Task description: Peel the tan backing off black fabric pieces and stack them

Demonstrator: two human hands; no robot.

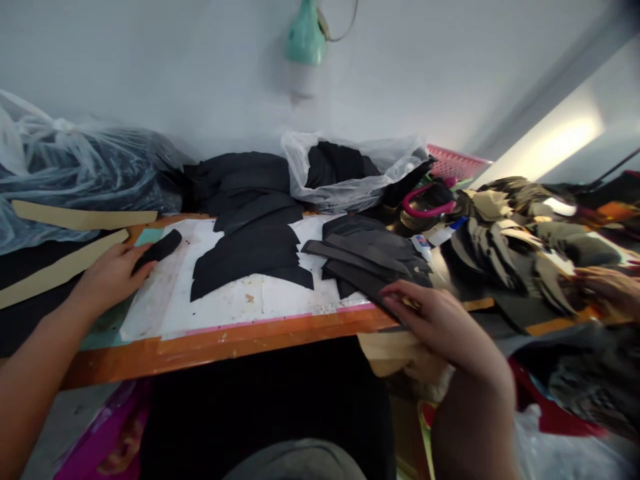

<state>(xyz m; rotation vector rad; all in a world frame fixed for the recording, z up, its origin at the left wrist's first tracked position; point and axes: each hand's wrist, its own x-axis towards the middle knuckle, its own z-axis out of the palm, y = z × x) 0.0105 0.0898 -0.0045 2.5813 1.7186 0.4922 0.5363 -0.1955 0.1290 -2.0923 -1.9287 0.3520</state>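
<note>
The white sheet point(277, 303) lies on the desk point(210, 343). At its far left corner, the left hand point(113, 270) has its grip clamped on a small black curved piece point(164, 248), thumb on the near side and fingers on the far side; the piece's long axis slants from near left to far right, its free rounded end pointing away from the person. At the sheet's near right corner, the right hand point(430, 313) has its fingers at the near end of a dark strip point(353, 277); whether that grip is pinched tight cannot be told. The strip's long axis runs from far left to near right. Overlapping black panels point(247, 257) cover the sheet's middle, and a dark pile point(367, 233) covers its right part. Beige strips point(87, 217) lie left of the sheet.
</note>
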